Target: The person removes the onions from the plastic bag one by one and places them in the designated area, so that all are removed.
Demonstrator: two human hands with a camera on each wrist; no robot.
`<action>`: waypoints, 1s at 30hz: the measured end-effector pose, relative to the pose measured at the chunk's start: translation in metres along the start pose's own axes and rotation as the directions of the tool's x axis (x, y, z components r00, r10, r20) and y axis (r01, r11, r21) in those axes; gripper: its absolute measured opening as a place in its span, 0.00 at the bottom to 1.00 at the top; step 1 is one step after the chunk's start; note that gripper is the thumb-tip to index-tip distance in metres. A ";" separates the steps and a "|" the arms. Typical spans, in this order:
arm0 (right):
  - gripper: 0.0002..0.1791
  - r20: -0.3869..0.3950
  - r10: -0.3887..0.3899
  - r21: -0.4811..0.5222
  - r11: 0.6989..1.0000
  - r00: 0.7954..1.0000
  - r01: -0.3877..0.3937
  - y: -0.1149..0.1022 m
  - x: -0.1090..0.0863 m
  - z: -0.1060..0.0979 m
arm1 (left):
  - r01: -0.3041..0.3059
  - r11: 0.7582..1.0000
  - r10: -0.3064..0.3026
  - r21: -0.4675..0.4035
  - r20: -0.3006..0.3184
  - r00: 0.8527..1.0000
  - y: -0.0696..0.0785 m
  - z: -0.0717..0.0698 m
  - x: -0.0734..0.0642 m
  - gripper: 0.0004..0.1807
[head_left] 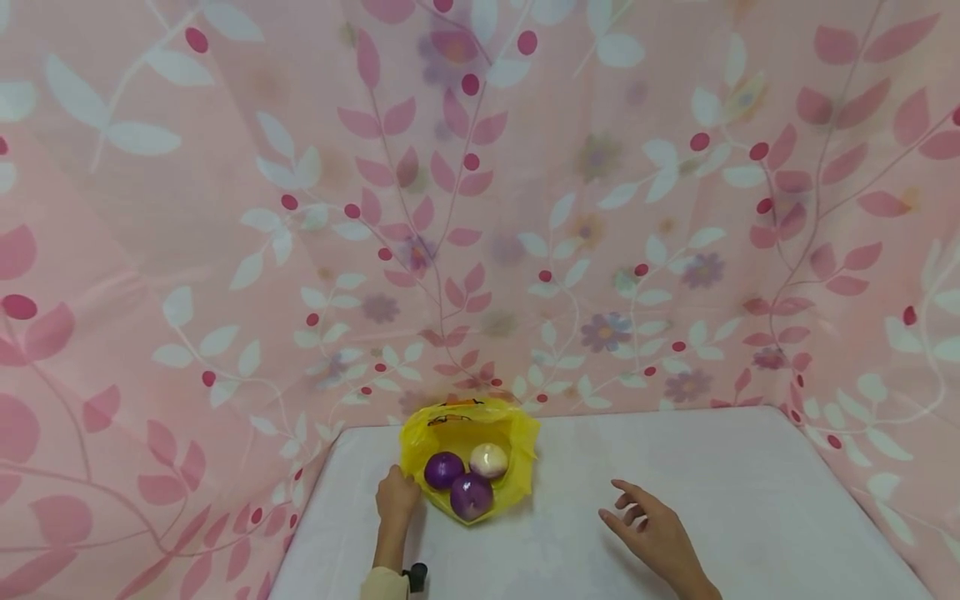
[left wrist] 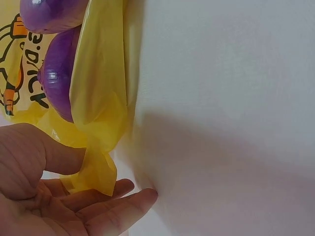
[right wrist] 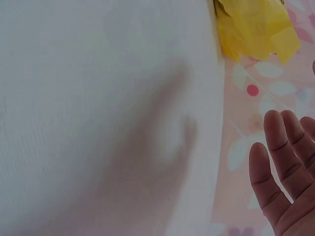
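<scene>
A yellow plastic bag (head_left: 522, 450) lies on the table with its mouth spread toward me. Inside are two shiny purple onions (head_left: 471, 497) and a whitish onion-like bulb (head_left: 489, 460) with a purple tinge. At the bag's left edge, my left hand (head_left: 397, 497) pinches a corner of the plastic between thumb and fingers. The left wrist view shows that gathered yellow corner (left wrist: 101, 172) and a purple onion (left wrist: 59, 73) with a pointed tip close above it. To the right of the bag, my right hand (head_left: 651, 533) hovers over the table, fingers loosely bent, holding nothing.
A white-covered table (head_left: 720, 467) carries the bag near its far left edge. Behind and beside it hangs a pink curtain (head_left: 555, 250) with leaves and flowers. Black and orange print shows on the bag. A dark wrist device (head_left: 416, 575) sits at my left sleeve.
</scene>
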State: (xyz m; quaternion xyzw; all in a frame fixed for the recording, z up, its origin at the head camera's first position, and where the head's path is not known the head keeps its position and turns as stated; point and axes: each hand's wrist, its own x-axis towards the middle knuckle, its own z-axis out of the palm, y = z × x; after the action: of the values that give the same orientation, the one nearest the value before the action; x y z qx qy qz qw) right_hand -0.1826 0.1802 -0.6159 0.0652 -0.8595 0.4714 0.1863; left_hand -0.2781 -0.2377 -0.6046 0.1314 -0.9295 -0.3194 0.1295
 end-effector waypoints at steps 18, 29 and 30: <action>0.25 0.030 -0.065 -0.014 0.998 0.997 0.066 -0.012 0.006 0.018 | 0.030 0.999 -0.031 0.018 0.052 0.998 0.004 -0.001 0.003 0.08; 0.24 0.038 -0.096 -0.020 0.995 0.995 0.097 -0.017 0.009 0.032 | 0.030 0.999 -0.031 0.025 0.058 0.998 -0.001 0.000 0.005 0.09; 0.24 0.037 -0.102 -0.019 0.995 0.994 0.103 -0.018 0.009 0.033 | 0.030 0.999 -0.031 0.023 0.060 0.998 -0.001 0.000 0.005 0.09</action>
State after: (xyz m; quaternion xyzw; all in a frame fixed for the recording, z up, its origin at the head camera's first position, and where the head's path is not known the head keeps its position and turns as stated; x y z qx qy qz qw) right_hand -0.1940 0.1436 -0.6150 0.1156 -0.8633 0.4509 0.1953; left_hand -0.2827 -0.2396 -0.6043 0.1373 -0.9344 -0.3147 0.0952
